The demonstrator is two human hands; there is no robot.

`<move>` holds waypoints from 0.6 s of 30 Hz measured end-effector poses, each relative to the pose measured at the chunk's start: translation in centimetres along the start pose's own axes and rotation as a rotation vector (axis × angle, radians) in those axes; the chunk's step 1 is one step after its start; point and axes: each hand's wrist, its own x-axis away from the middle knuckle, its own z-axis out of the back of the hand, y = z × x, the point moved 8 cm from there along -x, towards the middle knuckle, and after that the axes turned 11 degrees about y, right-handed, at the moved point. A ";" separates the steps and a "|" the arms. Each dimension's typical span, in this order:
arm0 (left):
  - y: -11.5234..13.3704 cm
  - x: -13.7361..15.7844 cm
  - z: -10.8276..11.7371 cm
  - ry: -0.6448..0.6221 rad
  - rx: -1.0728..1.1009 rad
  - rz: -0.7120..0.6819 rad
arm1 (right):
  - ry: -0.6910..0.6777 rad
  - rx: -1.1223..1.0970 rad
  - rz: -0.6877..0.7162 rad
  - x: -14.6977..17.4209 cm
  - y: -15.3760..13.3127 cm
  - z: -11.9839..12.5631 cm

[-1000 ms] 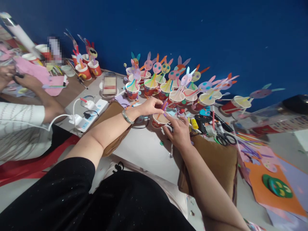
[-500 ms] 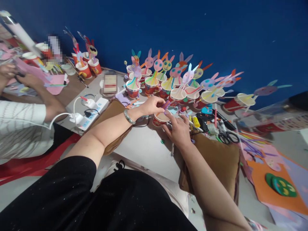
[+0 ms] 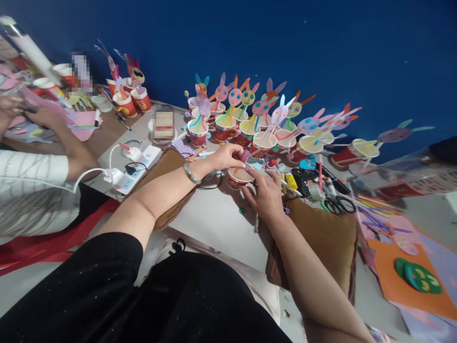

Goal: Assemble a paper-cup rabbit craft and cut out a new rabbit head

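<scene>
Blue wall behind; left hand (image 3: pixel 225 157) pinches coloured strips (image 3: pixel 243 157) over paper cup (image 3: pixel 238 176); right hand (image 3: pixel 264 193) steadies its rim.

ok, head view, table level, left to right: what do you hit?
Co-worker's hand → white power strip → left hand → red paper cup → right hand → scissors → orange sheet → green disc.

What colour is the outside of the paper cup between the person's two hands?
Red with a small printed pattern and white rim, on the paper cup; the head view shows it.
</scene>
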 end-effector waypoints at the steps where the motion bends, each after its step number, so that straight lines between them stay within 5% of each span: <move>1: 0.0 0.0 0.0 0.006 0.004 0.007 | 0.003 -0.003 -0.002 0.0 0.0 0.0; 10: -0.8 0.8 -0.3 0.125 0.114 0.146 | -0.002 -0.001 -0.005 0.0 0.1 -0.1; 18: -0.9 0.5 0.0 0.191 0.055 0.125 | 0.014 0.004 0.003 0.0 0.1 -0.1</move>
